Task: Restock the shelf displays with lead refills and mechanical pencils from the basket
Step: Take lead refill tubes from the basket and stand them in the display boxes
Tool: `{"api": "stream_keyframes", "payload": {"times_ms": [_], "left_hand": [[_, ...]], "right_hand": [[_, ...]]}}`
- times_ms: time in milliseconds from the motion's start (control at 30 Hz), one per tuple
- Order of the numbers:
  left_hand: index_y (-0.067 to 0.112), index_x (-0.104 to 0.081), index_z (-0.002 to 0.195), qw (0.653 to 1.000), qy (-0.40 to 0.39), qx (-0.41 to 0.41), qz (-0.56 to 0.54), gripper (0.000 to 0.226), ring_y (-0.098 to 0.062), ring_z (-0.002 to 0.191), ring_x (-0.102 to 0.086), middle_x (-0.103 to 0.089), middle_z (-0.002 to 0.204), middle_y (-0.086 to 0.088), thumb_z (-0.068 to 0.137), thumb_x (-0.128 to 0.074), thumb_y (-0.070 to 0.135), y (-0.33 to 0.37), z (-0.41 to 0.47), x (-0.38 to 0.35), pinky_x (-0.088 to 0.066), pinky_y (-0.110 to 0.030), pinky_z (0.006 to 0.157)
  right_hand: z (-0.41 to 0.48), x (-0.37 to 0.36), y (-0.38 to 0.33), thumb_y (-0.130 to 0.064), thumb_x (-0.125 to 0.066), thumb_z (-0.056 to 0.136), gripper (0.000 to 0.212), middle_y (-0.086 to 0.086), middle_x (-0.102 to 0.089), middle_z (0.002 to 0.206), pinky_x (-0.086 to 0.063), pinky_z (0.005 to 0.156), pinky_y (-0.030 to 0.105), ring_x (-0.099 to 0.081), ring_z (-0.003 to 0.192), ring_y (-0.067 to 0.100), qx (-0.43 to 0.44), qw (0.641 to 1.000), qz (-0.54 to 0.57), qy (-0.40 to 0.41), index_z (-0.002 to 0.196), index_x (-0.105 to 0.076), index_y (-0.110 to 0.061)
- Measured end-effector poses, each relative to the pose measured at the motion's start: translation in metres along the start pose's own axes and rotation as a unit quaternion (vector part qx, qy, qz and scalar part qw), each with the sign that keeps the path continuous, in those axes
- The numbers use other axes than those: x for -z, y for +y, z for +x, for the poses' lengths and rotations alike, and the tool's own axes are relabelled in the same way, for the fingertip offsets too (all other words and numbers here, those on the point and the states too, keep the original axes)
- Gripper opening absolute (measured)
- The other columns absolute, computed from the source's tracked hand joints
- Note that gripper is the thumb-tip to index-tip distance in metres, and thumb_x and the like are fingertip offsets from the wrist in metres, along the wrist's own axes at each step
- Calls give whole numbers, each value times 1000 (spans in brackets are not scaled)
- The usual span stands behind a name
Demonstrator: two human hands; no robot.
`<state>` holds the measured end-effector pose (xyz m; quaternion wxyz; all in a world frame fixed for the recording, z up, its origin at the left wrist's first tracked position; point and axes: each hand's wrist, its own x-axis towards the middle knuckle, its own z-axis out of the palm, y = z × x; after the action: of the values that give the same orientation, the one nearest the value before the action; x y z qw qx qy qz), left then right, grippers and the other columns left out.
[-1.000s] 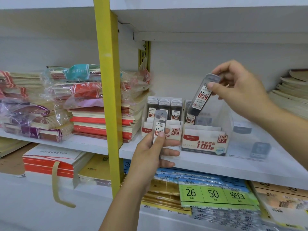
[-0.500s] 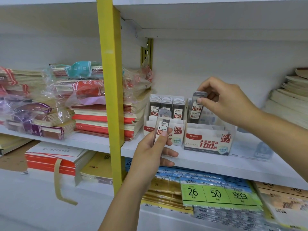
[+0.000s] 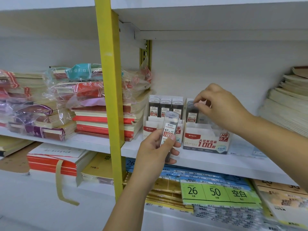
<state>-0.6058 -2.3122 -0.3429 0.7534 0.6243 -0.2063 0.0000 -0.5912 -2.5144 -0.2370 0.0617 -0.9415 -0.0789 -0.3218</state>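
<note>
Two white display boxes stand side by side on the middle shelf. The HB 0.5 box holds three rows of dark lead refill cases. The HB 0.7 box to its right holds a few cases at its left end. My right hand pinches the top of a 0.7 refill case that stands upright inside that box. My left hand grips another clear 0.7 refill case upright in front of the 0.5 box. The basket is not in view.
A yellow upright post rises left of my left hand. Stacked notebooks in plastic wrap fill the shelf to the left, and paper stacks lie at the right. Loose-leaf packs with a green label sit on the shelf below.
My right hand has come down from above the shelf and lowered its refill case into the 0.7 box. My left hand has stayed in place with its case.
</note>
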Motion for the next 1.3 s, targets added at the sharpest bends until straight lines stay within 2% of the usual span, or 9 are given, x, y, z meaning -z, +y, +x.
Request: {"api": "stream_keyframes", "payload": {"times_ms": [167,267,367,433,567,700,967,1133,1300], "left_hand": [[36,-71,100,999,-24,-21,8,14,-4,67,-66,-76,87,2,98,-61,27,3,2,-14,-56,-21,60],[37,-73,98,999,-45,-26,-4,15,-4,69,-67,-77,88,2,97,-62,26,4,4,-26,-56,-21,60],[44,-69,104,996,-11,-75,48,16,2,85,-67,-74,93,18,95,-65,30,1,6,-37,-58,-23,69],[49,-62,114,967,62,-153,194,24,5,101,-58,-65,104,27,92,-66,39,-3,10,-39,-51,-21,86],[32,-49,143,856,72,-272,434,48,-9,144,-28,-45,149,11,96,-57,42,-11,17,-37,-22,-30,117],[33,-36,151,816,19,-272,510,54,-13,154,-7,-25,163,8,100,-47,44,-23,22,-34,-1,-42,125],[36,-31,151,796,22,-268,542,55,-11,153,-8,-28,162,10,99,-34,52,-29,24,-31,3,-39,123],[34,-35,150,797,22,-280,535,54,-11,152,-9,-30,161,9,99,-43,48,-31,24,-30,1,-40,123],[37,-32,151,804,16,-281,524,55,2,147,1,-28,162,12,99,-34,52,-29,24,-28,6,-35,122]], "right_hand": [[-32,18,-29,-45,-52,89,24,-23,-66,93,-43,69,5,-59,89,-7,-1,970,239,-53,112,-60,-46],[-40,15,-31,-34,-65,89,26,-23,-71,94,-48,70,13,-65,85,-4,-16,939,331,-88,113,-63,-42],[-33,25,-20,-23,-67,89,19,-12,-74,81,-47,55,15,-64,63,-1,-35,924,380,-17,105,-66,-34],[-24,38,-3,-20,-67,90,18,-7,-74,77,-48,56,23,-65,62,5,-49,910,408,60,102,-62,-32],[-5,56,29,-26,-68,87,23,-13,-72,79,-48,64,29,-65,69,6,-34,941,309,137,90,-52,-43],[3,44,37,-25,-71,85,26,-22,-65,77,-40,63,3,-59,74,-9,-4,982,166,95,88,-51,-42],[8,16,36,-26,-72,85,16,-16,-63,86,-47,65,17,-58,78,-1,26,995,97,-3,92,-59,-31],[14,5,42,-41,-69,84,20,-3,-56,101,-35,80,30,-42,103,16,32,997,-59,24,98,-71,-27],[9,0,44,-38,-65,89,25,3,-59,106,-32,76,31,-44,105,23,18,992,-110,56,111,-73,-30]]}}
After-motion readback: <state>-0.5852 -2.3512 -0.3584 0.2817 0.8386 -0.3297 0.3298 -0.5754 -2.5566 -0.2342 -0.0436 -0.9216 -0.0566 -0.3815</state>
